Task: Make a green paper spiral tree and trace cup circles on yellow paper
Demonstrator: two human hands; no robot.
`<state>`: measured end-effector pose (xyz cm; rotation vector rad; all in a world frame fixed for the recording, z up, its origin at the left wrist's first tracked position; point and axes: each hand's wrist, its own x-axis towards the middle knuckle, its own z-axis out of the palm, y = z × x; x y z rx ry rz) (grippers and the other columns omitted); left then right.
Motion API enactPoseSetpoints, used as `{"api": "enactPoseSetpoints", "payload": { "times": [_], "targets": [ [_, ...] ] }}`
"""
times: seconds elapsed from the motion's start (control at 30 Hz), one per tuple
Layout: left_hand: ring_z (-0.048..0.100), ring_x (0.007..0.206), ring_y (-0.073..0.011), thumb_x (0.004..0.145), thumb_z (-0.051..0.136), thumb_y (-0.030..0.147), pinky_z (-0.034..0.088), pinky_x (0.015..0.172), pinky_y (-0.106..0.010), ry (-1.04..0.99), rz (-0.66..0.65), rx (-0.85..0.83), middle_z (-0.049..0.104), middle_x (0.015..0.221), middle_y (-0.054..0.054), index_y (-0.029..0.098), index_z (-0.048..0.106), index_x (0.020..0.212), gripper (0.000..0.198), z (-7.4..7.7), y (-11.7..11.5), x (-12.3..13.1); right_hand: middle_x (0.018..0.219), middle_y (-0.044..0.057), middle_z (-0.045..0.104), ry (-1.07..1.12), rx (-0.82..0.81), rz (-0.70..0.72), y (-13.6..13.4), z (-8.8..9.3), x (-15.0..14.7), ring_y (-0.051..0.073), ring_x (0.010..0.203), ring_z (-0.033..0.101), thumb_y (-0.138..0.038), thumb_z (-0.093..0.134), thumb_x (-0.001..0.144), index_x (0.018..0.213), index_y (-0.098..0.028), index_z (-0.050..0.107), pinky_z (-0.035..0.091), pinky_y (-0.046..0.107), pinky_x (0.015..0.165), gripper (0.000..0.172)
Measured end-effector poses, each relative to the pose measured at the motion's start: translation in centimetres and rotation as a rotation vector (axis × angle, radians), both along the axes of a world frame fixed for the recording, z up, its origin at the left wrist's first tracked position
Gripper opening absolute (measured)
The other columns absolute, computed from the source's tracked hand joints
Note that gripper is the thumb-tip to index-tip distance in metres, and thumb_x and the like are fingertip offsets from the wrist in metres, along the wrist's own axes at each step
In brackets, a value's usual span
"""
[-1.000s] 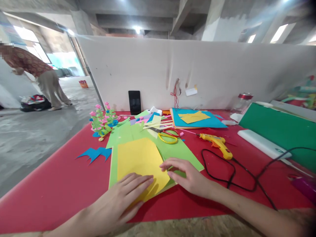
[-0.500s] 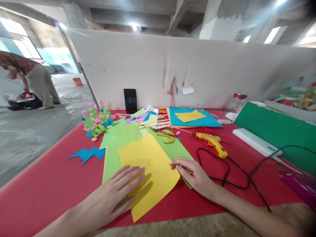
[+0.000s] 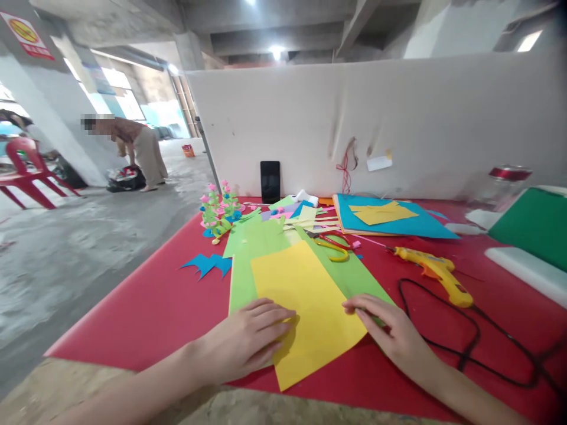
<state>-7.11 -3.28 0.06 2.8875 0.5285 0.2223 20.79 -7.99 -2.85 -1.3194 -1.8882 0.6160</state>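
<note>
A yellow paper sheet [image 3: 308,301] lies on top of light green sheets [image 3: 248,260] on the red table [image 3: 146,307]. My left hand [image 3: 248,339] rests on the yellow sheet's near left edge, its fingers curled and pressing down. At the sheet's right edge my right hand [image 3: 390,333] lies flat, fingers stretched out and touching the yellow and green paper.
Yellow-handled scissors [image 3: 332,245], a yellow glue gun [image 3: 436,274] with a black cord [image 3: 478,342], a blue cutout [image 3: 208,264], paper flowers [image 3: 219,206], a phone [image 3: 270,181] and a stack of blue and yellow paper [image 3: 385,218] lie beyond. A person bends over on the floor at far left [image 3: 133,147].
My head has turned left, so everything sits further right in view. The yellow sheet was pulled nearer and rotated; my left hand's fingers have curled at its edge.
</note>
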Motion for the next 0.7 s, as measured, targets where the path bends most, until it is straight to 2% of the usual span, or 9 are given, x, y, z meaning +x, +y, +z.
{"api": "enactPoseSetpoints", "payload": {
  "times": [0.23, 0.47, 0.7],
  "targets": [
    [0.047, 0.109, -0.0165, 0.089, 0.036, 0.016, 0.038, 0.097, -0.032, -0.049, -0.01, 0.021, 0.052, 0.12, -0.005, 0.016, 0.047, 0.114, 0.028, -0.24, -0.06, -0.13, 0.092, 0.003, 0.062, -0.052, 0.028, 0.011, -0.03, -0.29, 0.07, 0.014, 0.088, 0.058, -0.024, 0.04, 0.088, 0.096, -0.026, 0.055, 0.047, 0.024, 0.076, 0.017],
    [0.052, 0.1, -0.0197, 0.085, 0.041, 0.016, 0.041, 0.091, -0.037, -0.127, -0.012, 0.144, 0.058, 0.11, -0.007, 0.016, 0.049, 0.112, 0.029, -0.7, 0.49, -0.51, 0.094, 0.001, 0.061, -0.047, 0.03, 0.026, -0.08, -0.2, 0.04, 0.011, 0.091, 0.057, -0.021, 0.04, 0.088, 0.097, -0.024, 0.054, 0.045, 0.021, 0.079, 0.017],
    [0.052, 0.097, -0.02, 0.086, 0.04, 0.02, 0.046, 0.083, -0.035, -0.034, 0.041, 0.077, 0.057, 0.108, -0.007, 0.021, 0.041, 0.123, 0.037, -0.9, 0.66, -0.71, 0.093, 0.001, 0.061, -0.02, 0.063, 0.069, -0.05, -0.2, 0.01, 0.009, 0.089, 0.057, -0.016, 0.039, 0.087, 0.097, -0.022, 0.054, 0.044, 0.018, 0.078, 0.019]
  ]
}}
